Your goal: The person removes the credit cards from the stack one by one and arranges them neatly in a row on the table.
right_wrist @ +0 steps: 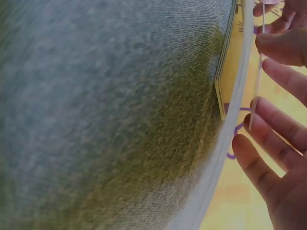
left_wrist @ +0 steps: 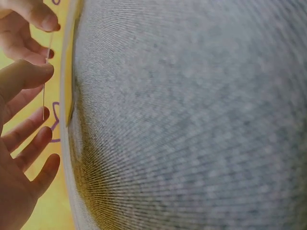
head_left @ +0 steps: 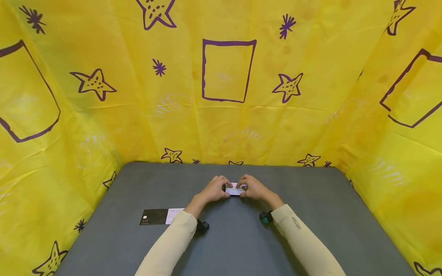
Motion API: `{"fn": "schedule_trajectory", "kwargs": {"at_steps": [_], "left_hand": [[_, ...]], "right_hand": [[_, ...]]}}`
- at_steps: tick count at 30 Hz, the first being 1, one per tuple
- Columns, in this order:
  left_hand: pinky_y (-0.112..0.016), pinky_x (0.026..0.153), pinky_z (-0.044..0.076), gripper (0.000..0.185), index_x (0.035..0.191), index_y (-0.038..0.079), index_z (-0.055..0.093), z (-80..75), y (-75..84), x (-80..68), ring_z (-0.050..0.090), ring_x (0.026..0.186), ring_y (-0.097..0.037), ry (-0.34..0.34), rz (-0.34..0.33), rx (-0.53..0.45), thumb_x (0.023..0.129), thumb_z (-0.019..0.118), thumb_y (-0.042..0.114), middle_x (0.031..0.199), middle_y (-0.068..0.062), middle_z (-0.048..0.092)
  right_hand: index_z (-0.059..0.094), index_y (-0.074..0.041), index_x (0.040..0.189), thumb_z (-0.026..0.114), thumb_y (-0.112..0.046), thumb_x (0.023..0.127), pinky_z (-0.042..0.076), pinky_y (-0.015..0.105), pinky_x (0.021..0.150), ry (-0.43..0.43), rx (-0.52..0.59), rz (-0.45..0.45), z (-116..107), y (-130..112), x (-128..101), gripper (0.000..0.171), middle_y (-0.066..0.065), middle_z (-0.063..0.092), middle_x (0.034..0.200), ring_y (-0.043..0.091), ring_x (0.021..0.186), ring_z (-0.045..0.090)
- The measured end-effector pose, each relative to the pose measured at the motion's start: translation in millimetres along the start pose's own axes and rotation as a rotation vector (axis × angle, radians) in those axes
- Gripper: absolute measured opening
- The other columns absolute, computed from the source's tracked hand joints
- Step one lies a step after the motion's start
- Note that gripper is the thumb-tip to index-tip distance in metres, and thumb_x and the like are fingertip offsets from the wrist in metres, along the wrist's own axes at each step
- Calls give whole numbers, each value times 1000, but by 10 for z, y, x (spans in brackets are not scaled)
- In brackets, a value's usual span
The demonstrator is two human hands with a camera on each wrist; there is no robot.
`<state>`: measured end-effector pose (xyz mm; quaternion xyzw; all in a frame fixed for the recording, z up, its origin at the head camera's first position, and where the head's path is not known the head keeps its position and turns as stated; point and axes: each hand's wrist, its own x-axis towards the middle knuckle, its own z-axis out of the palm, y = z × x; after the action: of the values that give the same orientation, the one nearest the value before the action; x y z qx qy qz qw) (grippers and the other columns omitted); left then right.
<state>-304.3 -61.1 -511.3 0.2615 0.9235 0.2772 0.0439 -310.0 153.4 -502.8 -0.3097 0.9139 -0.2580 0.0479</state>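
Observation:
Both hands hold a white card [head_left: 234, 190] near the far middle of the grey table. My left hand [head_left: 214, 190] pinches its left end between thumb and fingers, and my right hand [head_left: 255, 188] pinches the right end. In the left wrist view the card [left_wrist: 43, 103] shows edge-on as a thin line. The right wrist view also catches this card [right_wrist: 255, 108] edge-on, lifted off the table. Below it, thin stacked edges [right_wrist: 219, 88] lie on the tabletop, and dark borders show around the white card in the head view.
A black VIP card [head_left: 154, 217] lies at the left on the grey table [head_left: 235, 245]. Beside it is a white VIP card [head_left: 172, 214], partly hidden by the left sleeve. A yellow curtain [head_left: 228, 126] with purple drawings encloses the table's back and sides.

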Motion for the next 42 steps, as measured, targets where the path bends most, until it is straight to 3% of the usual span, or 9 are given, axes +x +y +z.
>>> {"fn": "schedule_trajectory", "kwargs": {"at_steps": [12,21,32,42], "left_hand": [[-44,97,43,24,103,12,70,-18,2,-38,52,112,-28,11,24,-23,80,77,16,118,-7,64],[-45,98,42,21,102,11,71,-47,5,-71,52,113,-30,24,42,-43,82,76,17,119,-8,65],[-46,101,41,22,106,10,70,-98,46,-93,49,119,-31,6,9,-78,84,74,16,123,-10,62],[-46,99,41,23,105,11,70,-110,29,-138,50,115,-30,7,17,-67,83,75,16,121,-10,62]], "right_hand": [[71,-9,106,80,-13,77,48,36,83,-25,16,38,7,2,-43,31,10,62,110,21,94,57],[71,-8,106,78,-11,79,49,36,84,-17,18,7,-19,-22,-77,28,10,65,111,22,96,59],[71,-6,105,75,-8,79,49,34,82,2,25,-7,-93,-75,-83,27,11,65,112,22,95,59],[72,-6,101,77,-7,77,51,40,86,25,11,-53,-105,-144,-127,25,11,66,113,28,101,61]]}}
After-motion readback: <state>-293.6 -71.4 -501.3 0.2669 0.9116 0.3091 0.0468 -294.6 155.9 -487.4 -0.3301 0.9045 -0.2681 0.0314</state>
